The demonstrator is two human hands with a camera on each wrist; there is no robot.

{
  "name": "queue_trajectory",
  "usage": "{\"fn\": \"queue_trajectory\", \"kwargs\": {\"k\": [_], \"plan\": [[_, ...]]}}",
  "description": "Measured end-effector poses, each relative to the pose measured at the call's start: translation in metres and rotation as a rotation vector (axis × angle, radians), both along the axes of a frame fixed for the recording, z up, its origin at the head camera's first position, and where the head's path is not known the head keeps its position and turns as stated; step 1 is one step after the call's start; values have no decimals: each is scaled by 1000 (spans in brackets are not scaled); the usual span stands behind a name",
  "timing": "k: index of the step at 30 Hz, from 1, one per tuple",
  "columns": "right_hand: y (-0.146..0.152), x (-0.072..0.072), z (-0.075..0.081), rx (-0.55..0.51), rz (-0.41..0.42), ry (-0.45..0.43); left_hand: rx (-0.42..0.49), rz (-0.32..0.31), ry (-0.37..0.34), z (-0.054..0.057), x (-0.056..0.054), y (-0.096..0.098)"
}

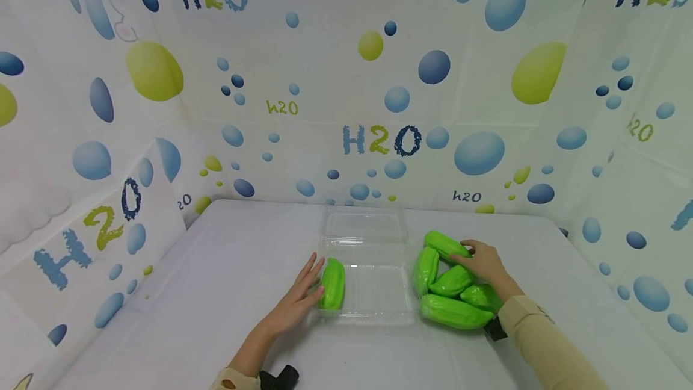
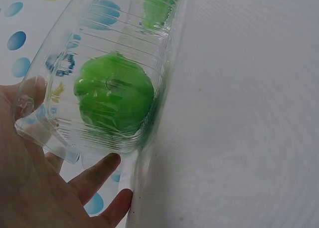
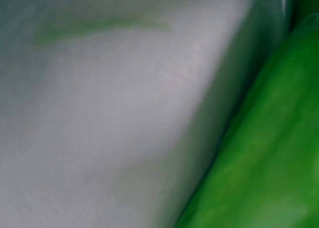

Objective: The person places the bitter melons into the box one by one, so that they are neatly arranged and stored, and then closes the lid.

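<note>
A clear plastic clamshell box [image 1: 379, 319] lies with its lid folded back on the table. One long, glossy green ridged fruit [image 1: 332, 284] sits along its left side; the left wrist view shows this fruit [image 2: 113, 94] end-on through the plastic, with a lobed tip. My left hand [image 1: 295, 300] touches the box's left wall with its fingers extended. To the right of the box, my right hand [image 1: 486, 265] pinches the right end of the farthest green fruit [image 1: 445, 244] between thumb and fingers. A big green surface [image 3: 269, 153] fills the right side of the right wrist view.
Several more green fruits [image 1: 455, 312] lie in a tight cluster right of the box, below my right hand. The raised clear lid [image 1: 365, 224] reaches toward the back edge of the white table [image 1: 216, 269]. A patterned curtain [image 1: 325, 77] hangs behind and at both sides.
</note>
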State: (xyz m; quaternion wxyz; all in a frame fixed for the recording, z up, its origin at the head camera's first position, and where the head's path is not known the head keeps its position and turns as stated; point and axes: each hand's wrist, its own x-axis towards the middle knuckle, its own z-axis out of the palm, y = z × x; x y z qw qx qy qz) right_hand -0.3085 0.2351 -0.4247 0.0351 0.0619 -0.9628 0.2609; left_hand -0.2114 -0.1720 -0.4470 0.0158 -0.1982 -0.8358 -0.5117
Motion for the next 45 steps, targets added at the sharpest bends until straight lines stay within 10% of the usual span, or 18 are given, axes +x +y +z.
{"fn": "queue_trajectory", "kwargs": {"k": [45], "plan": [[2,0,1,-63,-90,4,-8,1,-3,1,-1,1]]}}
